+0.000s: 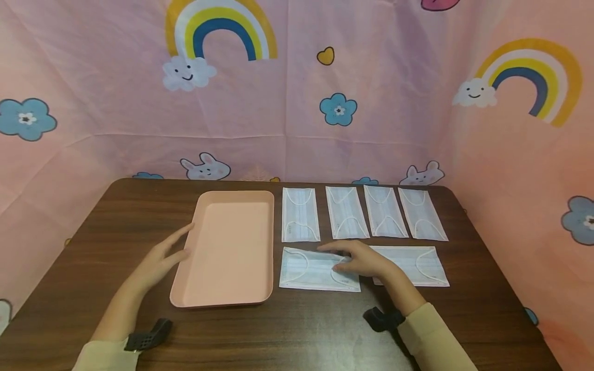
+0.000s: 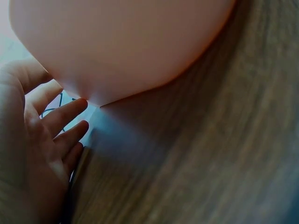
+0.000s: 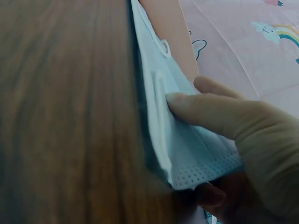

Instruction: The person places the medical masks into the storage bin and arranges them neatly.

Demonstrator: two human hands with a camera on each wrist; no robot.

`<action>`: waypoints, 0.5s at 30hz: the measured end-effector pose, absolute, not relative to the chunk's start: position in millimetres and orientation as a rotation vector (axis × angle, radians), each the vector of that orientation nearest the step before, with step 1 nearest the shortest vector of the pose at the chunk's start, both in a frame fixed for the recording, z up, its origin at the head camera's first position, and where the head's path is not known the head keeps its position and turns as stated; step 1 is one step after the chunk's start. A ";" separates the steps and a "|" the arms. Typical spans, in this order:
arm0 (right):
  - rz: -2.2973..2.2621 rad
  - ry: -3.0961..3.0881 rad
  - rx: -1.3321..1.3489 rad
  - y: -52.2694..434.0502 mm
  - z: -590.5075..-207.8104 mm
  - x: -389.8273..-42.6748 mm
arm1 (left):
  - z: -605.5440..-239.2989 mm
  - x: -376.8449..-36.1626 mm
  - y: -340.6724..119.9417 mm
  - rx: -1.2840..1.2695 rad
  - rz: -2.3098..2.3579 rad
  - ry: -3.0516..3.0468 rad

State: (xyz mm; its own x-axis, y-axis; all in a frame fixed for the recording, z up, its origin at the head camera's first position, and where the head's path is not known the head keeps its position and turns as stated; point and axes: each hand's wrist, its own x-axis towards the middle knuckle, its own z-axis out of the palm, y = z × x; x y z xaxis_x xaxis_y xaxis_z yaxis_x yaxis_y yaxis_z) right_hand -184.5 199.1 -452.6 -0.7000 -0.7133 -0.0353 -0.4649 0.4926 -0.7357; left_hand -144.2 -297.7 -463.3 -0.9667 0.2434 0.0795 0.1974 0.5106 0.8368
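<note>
My right hand [image 1: 364,260] pinches a pale blue face mask [image 1: 301,270] that lies lengthwise in the front row, right of the tray. In the right wrist view, the thumb presses on the pleated face mask [image 3: 187,140] near an ear loop, and a fingertip shows below its edge. At the left rim of a pink tray [image 1: 227,247], my left hand [image 1: 158,260] touches with its fingers spread and relaxed. The tray [image 2: 117,46] fills the top of the left wrist view, fingers beside its corner.
Another face mask [image 1: 417,265] lies in the front row, partly behind the right hand. Several upright masks [image 1: 300,214] form a row along the back of the brown table [image 1: 223,340]. A patterned pink cloth [image 1: 297,93] hangs behind and at both sides.
</note>
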 end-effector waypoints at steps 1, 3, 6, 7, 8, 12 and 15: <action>-1.045 2.384 -0.989 198.9 -452.6 -185.0 | -462.4 -143.9 -297.8 0.394 1.479 2.690; -1.053 2.355 -1.011 198.3 -452.5 -185.7 | -460.8 -143.3 -297.8 0.400 1.476 2.692; -1.039 2.351 -1.048 197.5 -451.9 -186.3 | -460.3 -142.4 -298.0 0.405 1.476 2.702; -1.032 2.355 -1.062 197.2 -451.8 -186.4 | -460.5 -142.3 -298.1 0.410 1.477 2.701; -1.025 2.362 -1.075 197.0 -451.1 -186.2 | -460.9 -142.3 -298.2 0.412 1.481 2.699; -1.018 2.397 -1.093 196.7 -447.9 -184.1 | -463.6 -143.3 -298.6 0.423 1.487 2.697; -1.009 2.417 -1.086 196.8 -445.9 -182.4 | -464.9 -144.3 -298.4 0.424 1.487 2.698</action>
